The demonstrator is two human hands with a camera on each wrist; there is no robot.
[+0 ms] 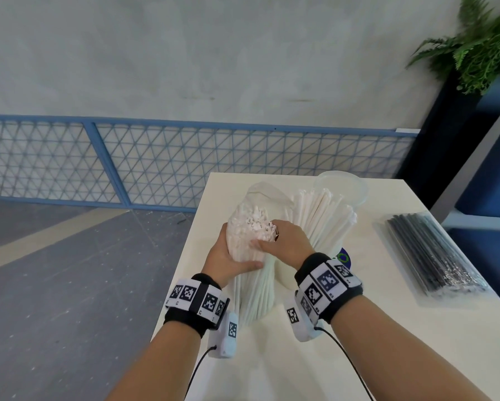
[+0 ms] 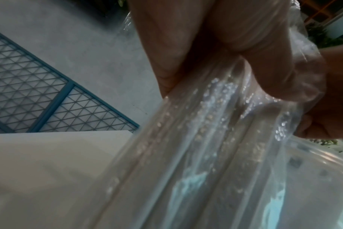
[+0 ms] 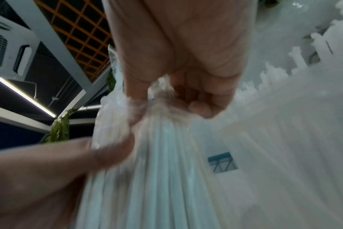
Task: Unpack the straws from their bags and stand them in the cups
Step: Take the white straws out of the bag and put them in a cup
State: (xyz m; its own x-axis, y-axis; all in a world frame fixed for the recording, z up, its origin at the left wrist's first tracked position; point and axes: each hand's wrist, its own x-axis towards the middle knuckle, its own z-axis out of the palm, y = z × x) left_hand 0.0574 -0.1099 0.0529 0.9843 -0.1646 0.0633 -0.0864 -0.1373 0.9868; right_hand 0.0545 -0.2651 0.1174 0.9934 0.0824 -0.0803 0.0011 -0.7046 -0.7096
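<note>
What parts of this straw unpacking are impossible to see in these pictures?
- Head view: the base of the bag of white straws is hidden behind the left hand and wrist.
- Head view: the white cup is mostly hidden by the right hand.
- Right wrist view: the straws are blurred.

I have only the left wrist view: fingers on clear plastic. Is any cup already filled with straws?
Observer: Yes. A cup beside the right hand holds white straws, standing.
Operator: What is the right hand doing?
Observer: It pinches the plastic of the same bag, near its top.
Operator: Is another bag waiting?
Observer: Yes, a black-straw bag lies flat on the table, at the right.
</note>
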